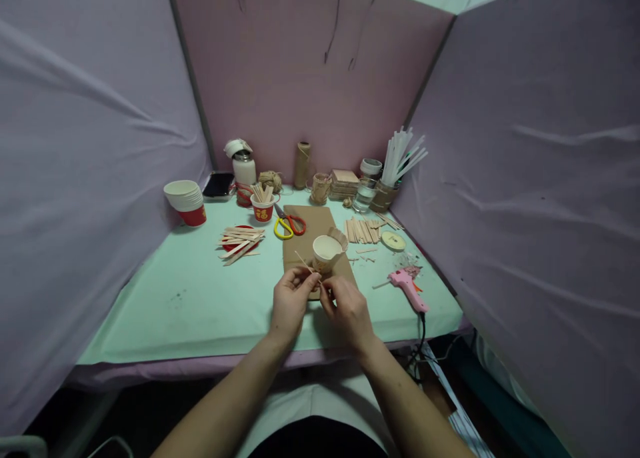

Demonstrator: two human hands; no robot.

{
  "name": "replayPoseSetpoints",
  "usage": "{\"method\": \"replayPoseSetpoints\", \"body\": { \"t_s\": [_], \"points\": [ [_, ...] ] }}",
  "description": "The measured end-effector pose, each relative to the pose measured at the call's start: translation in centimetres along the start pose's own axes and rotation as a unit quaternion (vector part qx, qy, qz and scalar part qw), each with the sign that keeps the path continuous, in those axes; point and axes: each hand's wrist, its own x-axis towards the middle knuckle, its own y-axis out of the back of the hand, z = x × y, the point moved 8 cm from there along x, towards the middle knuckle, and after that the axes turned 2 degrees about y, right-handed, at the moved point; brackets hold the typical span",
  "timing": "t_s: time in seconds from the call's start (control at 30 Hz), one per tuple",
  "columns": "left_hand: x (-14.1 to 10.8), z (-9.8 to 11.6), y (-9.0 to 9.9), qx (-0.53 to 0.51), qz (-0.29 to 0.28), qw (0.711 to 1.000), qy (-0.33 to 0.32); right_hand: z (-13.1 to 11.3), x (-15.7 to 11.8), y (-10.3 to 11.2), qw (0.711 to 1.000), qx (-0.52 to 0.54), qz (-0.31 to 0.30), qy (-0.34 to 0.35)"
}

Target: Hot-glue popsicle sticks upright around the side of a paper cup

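Between both hands, a thin wooden stick (303, 261) is pinched near the front of a cardboard sheet (310, 217). My left hand (291, 299) is closed on it from the left, thumb and fingertips together. My right hand (349, 307) pinches at its lower right end, the fingertips almost touching the left ones. Just beyond the fingers stands a paper cup (327, 249), with flat wooden pieces (339, 239) against its right side. Part of the cup's lower front is hidden by my hands.
Scissors (287, 225) lie at the cardboard's upper left. Wooden sticks (242, 243) are heaped on a red plate at left; more sticks (363, 231) lie at right. A pink glue gun (409, 289) rests at the right, its cord over the edge. Stacked cups (186, 201) stand far left.
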Motion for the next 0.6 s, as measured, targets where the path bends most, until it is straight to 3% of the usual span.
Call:
{"method": "replayPoseSetpoints", "body": {
  "t_s": [0.13, 0.3, 0.37, 0.47, 0.6],
  "points": [
    [0.0, -0.5, 0.3, -0.035, 0.002, 0.999, 0.030, 1.7, -0.8, 1.0, 0.996, 0.073, -0.008, -0.056],
    [0.5, -0.9, 1.1, -0.081, -0.012, 0.995, 0.056, 9.8, -3.2, 7.0, 0.977, -0.050, 0.068, -0.198],
    [0.7, -1.4, 1.5, -0.108, -0.018, 0.991, 0.077, 13.3, -4.6, 8.5, 0.959, -0.138, 0.033, -0.246],
    [0.7, -2.1, 1.8, -0.148, -0.029, 0.983, 0.102, 17.7, -7.2, 8.7, 0.910, -0.247, -0.081, -0.324],
    [0.7, -2.4, 1.8, -0.188, -0.029, 0.974, 0.125, 20.2, -9.7, 7.4, 0.863, -0.272, -0.178, -0.386]
  ]
}}
